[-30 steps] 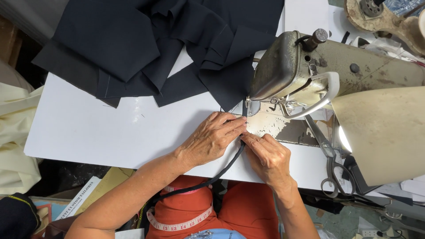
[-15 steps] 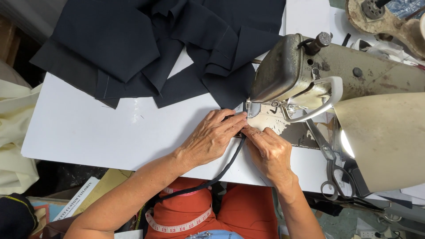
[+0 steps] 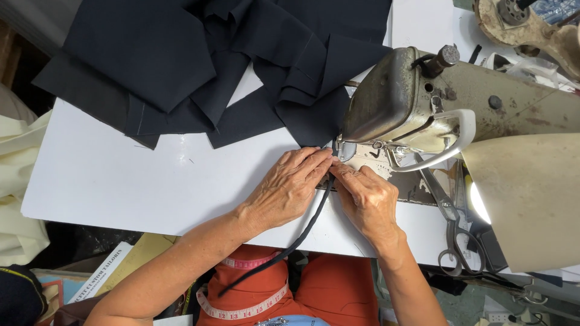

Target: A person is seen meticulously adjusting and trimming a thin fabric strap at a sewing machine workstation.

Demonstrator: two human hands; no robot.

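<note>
At the near edge of the white table [image 3: 109,181], both hands pinch a narrow dark strip [image 3: 302,232] under the sewing machine [image 3: 393,102]. The left hand [image 3: 287,187] presses it with flat fingers; the right hand [image 3: 368,199] grips it with curled fingertips. The strip trails off the near edge. Dark fabric [image 3: 181,66] crowds the far edge; the table's left stays bare. Since earlier, the hands have barely shifted.

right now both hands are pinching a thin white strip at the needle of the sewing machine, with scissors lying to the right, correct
Not quite: the strip is dark navy, not white, as the head view shows. The rest stands: the left hand and right hand pinch it at the needle of the sewing machine, with scissors lying to the right.
</note>
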